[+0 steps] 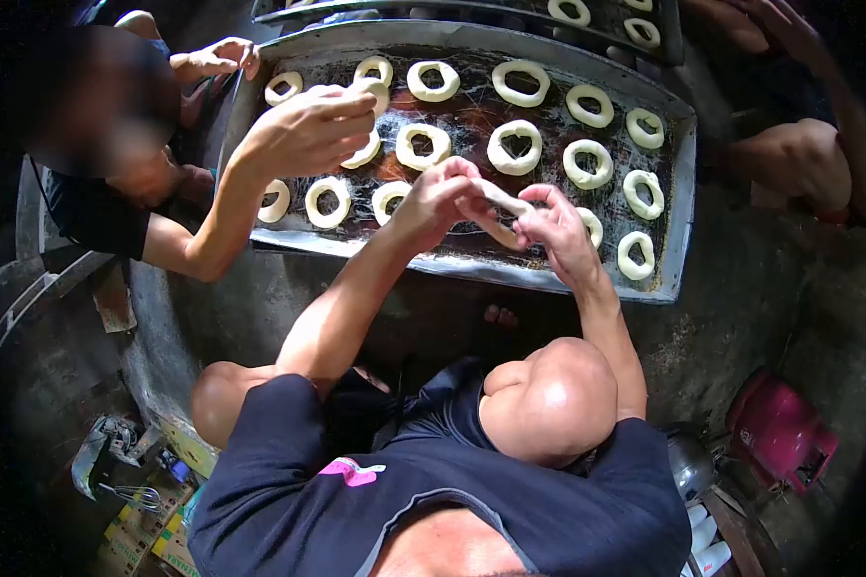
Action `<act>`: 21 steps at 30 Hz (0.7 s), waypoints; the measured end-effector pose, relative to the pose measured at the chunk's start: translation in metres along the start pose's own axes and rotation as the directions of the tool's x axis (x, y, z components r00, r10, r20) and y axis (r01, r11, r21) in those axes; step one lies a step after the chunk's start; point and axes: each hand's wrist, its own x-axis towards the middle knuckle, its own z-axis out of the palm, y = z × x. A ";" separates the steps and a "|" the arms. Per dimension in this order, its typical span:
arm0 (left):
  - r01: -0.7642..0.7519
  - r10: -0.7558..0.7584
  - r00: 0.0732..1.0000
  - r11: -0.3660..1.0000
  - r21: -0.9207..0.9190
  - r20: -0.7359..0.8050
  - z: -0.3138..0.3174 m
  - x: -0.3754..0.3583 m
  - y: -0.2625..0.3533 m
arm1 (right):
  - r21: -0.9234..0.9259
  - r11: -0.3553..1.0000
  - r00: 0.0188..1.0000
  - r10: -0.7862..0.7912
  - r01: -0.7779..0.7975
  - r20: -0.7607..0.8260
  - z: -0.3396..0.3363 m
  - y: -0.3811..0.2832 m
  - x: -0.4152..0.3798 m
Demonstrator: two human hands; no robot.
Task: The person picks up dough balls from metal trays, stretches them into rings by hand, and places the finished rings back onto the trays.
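A ring of pale dough (502,200) is stretched between my two hands, above the near edge of a metal tray (558,279). My left hand (440,204) has its fingers closed round the ring's left side. On the right side, my right hand (556,229) pinches the same dough. Under and beyond them, several dough rings lie in rows on the dark tray, among them one (515,147) just past my hands and one (636,255) near the right end.
At the left, a co-worker's hand (322,125) holds dough over the tray. Another tray (606,48) with rings stands behind. Another person's knee (803,159) is at the right. A pink gas cylinder (781,433) and a metal whisk (135,495) are lower down.
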 end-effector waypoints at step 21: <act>-0.142 -0.212 0.946 0.409 0.902 0.246 0.030 -0.048 0.070 | -0.839 0.537 0.850 -0.479 0.084 -0.221 -0.026 -0.028 -0.036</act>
